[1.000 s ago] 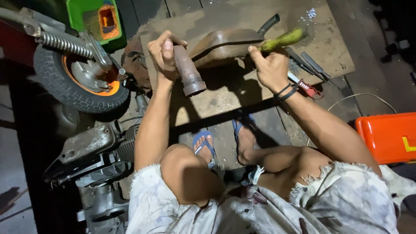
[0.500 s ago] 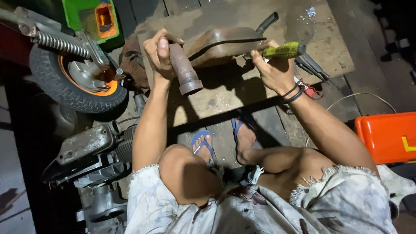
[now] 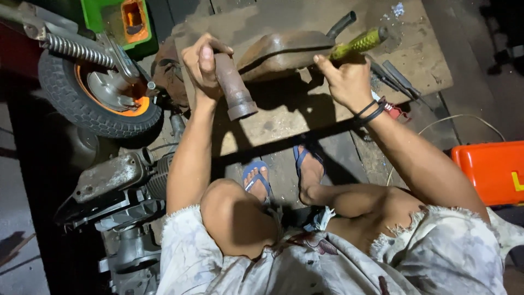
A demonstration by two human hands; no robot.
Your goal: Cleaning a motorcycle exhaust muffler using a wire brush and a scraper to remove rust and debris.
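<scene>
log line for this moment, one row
left hand: grips rusty pipe | right hand: holds green-handled tool | on wooden board

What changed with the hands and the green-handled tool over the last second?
The right hand swung the green-handled tool from pointing up and right to lying flatter, its working end against the rusty exhaust body. The left hand kept its grip on the exhaust pipe; the wheel and orange box stayed put.

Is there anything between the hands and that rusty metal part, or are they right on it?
Nothing visible stands between them. The left hand grips the rusty pipe end directly, bare fingers wrapped around it. The right hand holds a yellow-green tool handle beside the rusty metal body, its tip hidden.
</scene>
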